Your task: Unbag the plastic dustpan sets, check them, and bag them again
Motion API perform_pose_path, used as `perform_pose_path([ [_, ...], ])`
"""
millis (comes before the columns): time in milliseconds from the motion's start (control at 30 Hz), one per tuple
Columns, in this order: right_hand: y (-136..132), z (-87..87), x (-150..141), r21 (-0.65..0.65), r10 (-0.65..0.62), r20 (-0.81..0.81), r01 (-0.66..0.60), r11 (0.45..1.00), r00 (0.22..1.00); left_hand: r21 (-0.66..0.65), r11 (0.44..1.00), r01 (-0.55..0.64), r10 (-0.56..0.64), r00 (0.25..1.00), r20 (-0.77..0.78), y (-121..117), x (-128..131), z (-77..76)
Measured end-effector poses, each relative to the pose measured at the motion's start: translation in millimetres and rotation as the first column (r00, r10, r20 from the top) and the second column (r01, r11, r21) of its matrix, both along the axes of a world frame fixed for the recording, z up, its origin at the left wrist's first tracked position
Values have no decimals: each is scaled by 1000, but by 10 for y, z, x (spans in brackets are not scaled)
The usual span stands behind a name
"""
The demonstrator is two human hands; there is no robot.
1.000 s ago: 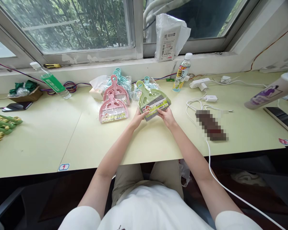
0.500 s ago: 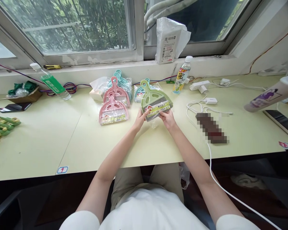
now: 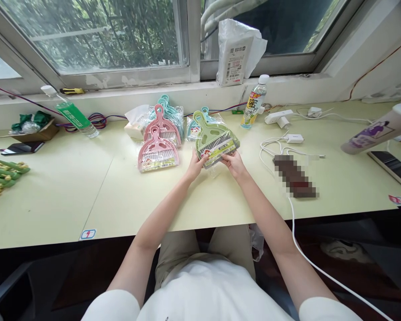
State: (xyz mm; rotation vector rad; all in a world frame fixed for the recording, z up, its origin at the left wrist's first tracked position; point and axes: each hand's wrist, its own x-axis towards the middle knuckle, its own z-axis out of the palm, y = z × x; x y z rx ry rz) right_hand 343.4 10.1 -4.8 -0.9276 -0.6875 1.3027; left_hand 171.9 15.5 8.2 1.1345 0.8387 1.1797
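Between both hands I hold a green mini dustpan and brush set (image 3: 214,136) in a clear wrapper, its handle pointing away from me and tilted left. My left hand (image 3: 197,165) grips its lower left corner, thumb on the label. My right hand (image 3: 233,164) is closed on the lower right edge. Just left of it lie pink wrapped dustpan sets, the nearest pink dustpan set (image 3: 158,154) overlapping another. Behind them sits a stack of turquoise dustpan sets (image 3: 172,113). Another blue dustpan set (image 3: 193,128) lies partly hidden behind the green one.
A tissue pack (image 3: 135,125) is beside the stack. Bottles stand left, a green-labelled bottle (image 3: 73,116), and right, a lemon drink bottle (image 3: 254,104). White cables and a charger (image 3: 294,138) lie right, near a blurred dark object (image 3: 296,176), a phone (image 3: 392,167) and a tilted cup (image 3: 376,129).
The green dustpan set has tilted slightly, its handle shifting a little left in my hands. Both hands keep their grip; the view has shifted slightly.
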Motion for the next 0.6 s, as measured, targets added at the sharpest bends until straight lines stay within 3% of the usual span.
perform_pose_path([
  [133,20,-38,28,-103,0,14,2,995,1000,33,999,-30,30,999,-14,-18,35,-23],
  [267,15,-27,83,3,57,23,-58,998,998,-61,997,36,-36,999,-7,-11,-15,40],
  [367,-14,23,87,52,99,31,-100,994,995,-96,992,80,-65,986,155,40,-130,142],
  [467,-55,62,26,32,181,31,-182,983,983,-91,995,50,-15,937,349,108,-288,247],
  [600,-130,52,-148,2,361,50,-361,932,931,-145,989,31,19,943,331,98,-478,276],
])
